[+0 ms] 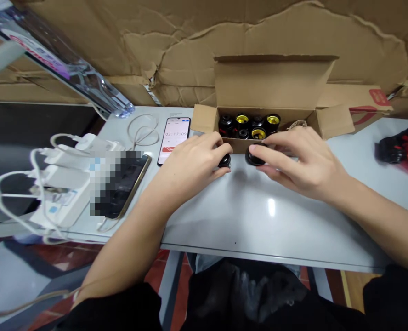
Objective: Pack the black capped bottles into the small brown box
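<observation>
My left hand (193, 163) is curled around a small black lamp socket part (225, 160) resting on the white table (259, 220). My right hand (298, 158) pinches another round black socket part (254, 157) just to its right. Both sit right in front of an open cardboard box (273, 87), whose lid stands up. Inside the box lie several black sockets with brass threaded insides (250, 126).
A phone showing a timer (174, 139) lies left of the box, with a second phone (121, 188), white power strips and cables (59, 184) further left. A black and red object (402, 147) is at the right edge. Torn cardboard covers the wall behind.
</observation>
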`<act>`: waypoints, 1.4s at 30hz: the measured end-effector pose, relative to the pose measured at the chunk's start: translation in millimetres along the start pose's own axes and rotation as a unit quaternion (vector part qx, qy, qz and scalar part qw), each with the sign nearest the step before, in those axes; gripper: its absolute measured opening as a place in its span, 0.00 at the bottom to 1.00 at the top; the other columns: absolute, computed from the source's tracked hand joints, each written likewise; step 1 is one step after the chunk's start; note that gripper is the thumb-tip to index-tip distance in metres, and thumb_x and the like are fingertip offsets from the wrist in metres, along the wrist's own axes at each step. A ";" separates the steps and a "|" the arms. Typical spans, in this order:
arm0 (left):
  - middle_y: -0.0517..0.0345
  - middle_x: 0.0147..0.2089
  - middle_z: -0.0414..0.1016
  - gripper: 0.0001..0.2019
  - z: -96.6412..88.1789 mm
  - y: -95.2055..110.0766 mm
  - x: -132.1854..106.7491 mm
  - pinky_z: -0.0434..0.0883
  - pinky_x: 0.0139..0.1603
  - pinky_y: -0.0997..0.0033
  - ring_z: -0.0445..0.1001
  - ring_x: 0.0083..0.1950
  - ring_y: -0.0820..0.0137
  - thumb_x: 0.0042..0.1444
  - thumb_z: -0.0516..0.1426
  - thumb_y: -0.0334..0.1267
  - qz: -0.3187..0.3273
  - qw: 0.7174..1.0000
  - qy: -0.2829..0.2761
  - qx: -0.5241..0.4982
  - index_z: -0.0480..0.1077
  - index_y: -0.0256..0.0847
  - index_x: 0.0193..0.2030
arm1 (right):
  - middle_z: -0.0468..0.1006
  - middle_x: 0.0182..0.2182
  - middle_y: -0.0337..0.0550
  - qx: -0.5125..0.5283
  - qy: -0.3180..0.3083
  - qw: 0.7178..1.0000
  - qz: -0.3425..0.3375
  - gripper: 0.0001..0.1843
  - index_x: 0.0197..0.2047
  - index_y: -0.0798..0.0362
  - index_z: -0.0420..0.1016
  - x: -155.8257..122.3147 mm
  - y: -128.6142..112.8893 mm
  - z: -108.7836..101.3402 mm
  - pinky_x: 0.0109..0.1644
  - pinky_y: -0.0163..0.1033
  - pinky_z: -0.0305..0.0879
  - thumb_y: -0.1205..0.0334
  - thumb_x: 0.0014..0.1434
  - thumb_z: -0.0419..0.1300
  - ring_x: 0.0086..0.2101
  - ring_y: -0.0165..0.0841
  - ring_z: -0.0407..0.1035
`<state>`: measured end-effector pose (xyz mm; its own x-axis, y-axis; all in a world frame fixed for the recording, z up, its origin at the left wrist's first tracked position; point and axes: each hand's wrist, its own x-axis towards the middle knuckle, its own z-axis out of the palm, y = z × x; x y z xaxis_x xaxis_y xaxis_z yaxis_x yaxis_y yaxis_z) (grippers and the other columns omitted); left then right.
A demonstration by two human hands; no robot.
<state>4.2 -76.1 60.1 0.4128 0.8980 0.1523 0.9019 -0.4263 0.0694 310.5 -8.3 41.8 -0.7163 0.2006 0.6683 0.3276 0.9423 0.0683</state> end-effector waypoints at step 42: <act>0.36 0.80 0.78 0.31 42.0 -11.7 41.8 0.66 0.86 0.30 0.75 0.81 0.39 0.83 0.59 0.64 0.025 0.990 0.103 -0.094 0.77 0.52 0.83 | 0.93 0.58 0.60 0.044 -0.179 0.977 0.104 0.24 0.75 0.50 0.82 1.4 31.3 7.7 0.61 0.58 0.72 0.53 0.90 0.54 0.54 0.57 0.86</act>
<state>16.2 -29.0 24.3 0.4035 0.8428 0.3562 0.8341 -0.4988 0.2354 315.0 23.5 39.2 -0.8144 0.4567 0.3579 0.4468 0.8872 -0.1153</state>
